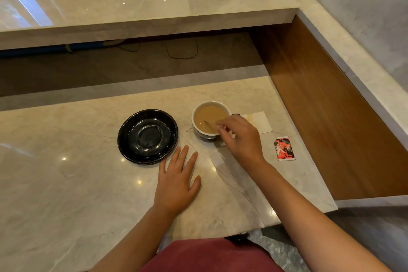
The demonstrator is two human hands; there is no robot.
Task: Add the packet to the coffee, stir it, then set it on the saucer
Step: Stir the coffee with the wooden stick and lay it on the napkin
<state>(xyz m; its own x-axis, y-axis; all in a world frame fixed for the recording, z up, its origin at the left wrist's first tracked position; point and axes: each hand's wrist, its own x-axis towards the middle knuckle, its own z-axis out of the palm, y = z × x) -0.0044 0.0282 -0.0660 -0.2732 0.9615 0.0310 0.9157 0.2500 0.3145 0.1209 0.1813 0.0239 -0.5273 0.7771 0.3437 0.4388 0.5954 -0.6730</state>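
Milky coffee in a white ceramic cup (pixel 210 120) sits just right of an empty black saucer (pixel 147 136) on the marble tabletop (pixel 66 183). Right hand (pixel 239 137), grip pinched on a thin stirrer (pixel 208 125). Left hand (pixel 176 180) flat, holding nothing. Red packet (pixel 284 148) lies right.

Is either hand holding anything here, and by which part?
The right hand pinches the upper end of a thin stirrer standing in the coffee cup. The left hand lies flat and open on the counter, holding nothing.
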